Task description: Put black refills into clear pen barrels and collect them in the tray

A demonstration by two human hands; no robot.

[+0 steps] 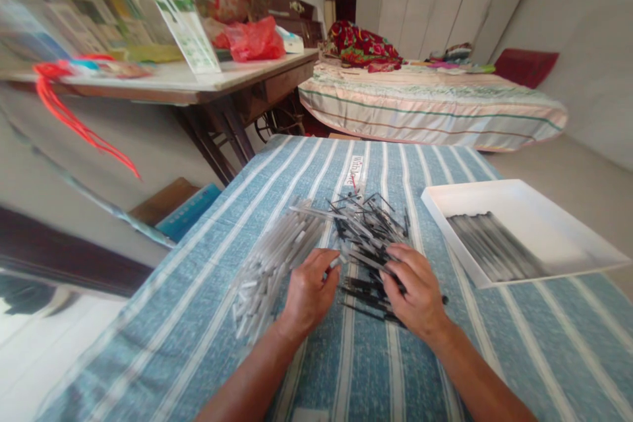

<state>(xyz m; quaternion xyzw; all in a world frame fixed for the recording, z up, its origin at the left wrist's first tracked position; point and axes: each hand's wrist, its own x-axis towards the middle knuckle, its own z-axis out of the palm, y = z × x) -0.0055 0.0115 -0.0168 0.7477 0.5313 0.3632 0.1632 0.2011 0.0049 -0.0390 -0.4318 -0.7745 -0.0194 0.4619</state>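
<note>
My left hand (311,287) is closed in a pinch on a small pale, translucent piece (336,262), apparently the end of a tube. Beside it, to the left, lies a pile of whitish translucent tubes (277,257). My right hand (413,290) is over a heap of thin black sticks (368,217), thumb and fingers closed around a slender greyish stick (368,259) that points toward my left hand. Fingers and blur hide how far the two held pieces are apart. Part of the black heap is covered by my right hand.
On the right, a white tray (475,264) holds a row of dark-grey slim sticks (494,244). A blue striped cloth (188,316) covers the table. Behind stand a side table (291,66) with bags and a bed (430,102). Red cords (74,119) hang at left.
</note>
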